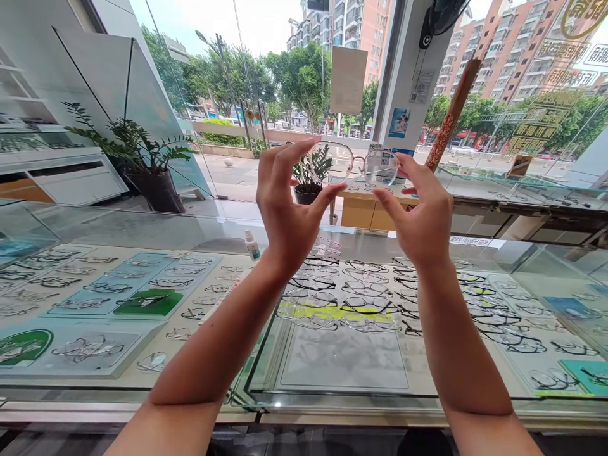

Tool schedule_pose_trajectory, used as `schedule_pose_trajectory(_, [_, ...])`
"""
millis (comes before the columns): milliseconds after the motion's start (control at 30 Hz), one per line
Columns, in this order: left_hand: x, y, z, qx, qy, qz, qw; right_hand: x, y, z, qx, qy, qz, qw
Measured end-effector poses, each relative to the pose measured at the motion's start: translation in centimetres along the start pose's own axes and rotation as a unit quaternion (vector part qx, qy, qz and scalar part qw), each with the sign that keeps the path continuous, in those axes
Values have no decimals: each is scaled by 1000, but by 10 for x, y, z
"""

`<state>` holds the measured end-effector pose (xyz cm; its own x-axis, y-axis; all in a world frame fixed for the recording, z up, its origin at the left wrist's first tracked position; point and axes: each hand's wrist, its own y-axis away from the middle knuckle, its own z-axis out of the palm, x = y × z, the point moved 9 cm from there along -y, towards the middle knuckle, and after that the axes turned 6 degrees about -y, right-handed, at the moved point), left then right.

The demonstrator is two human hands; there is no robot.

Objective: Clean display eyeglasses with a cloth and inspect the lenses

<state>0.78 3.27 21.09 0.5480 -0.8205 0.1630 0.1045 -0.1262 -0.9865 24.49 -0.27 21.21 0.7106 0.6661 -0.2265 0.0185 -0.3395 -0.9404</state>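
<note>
Eyeglasses (359,159) up in air, above glass display case (332,401)! Left hand (287,206) pinches one end, right hand (424,214) pinches other, fingertips (403,162) doing all work. Trouble spots: slack pinch could drop eyeglasses onto case; uneven pull might bend bridge; thumbs (329,197), so near lenses (381,170), could smear them.

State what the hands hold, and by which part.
Glasses, held at the frame's outer sides: left hand at one lens, right hand at the other.
</note>
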Motion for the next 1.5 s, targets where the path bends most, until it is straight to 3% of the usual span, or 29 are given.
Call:
schedule_pose_trajectory(200, [-11, 1, 7, -40, 11, -22, 999, 2, 0, 1, -10, -11, 9, 1000])
schedule_pose_trajectory(533, [-1, 5, 3, 17, -2, 11, 1000, -1, 0, 3, 4, 44, -30, 999])
schedule_pose_trajectory(800, [-42, 7, 31, -36, 73, -9, 997, -16, 1, -2, 16, 103, -43, 994])
schedule_pose_trajectory(933, [-48, 9, 37, -50, 69, -39, 996, -20, 0, -5, 25, 71, -23, 997])
schedule_pose_trajectory(1067, [-33, 7, 26, -31, 55, -53, 997, -3, -1, -4, 7, 9, 11, 1000])
schedule_pose_trajectory(1333, [-28, 4, 29, -34, 54, 29, 998, 44, -2, -10, 6, -140, 105, 985])
schedule_pose_trajectory(1500, [-26, 6, 24, -19, 60, -28, 998, 39, -3, -12, 7, -171, 121, 978])
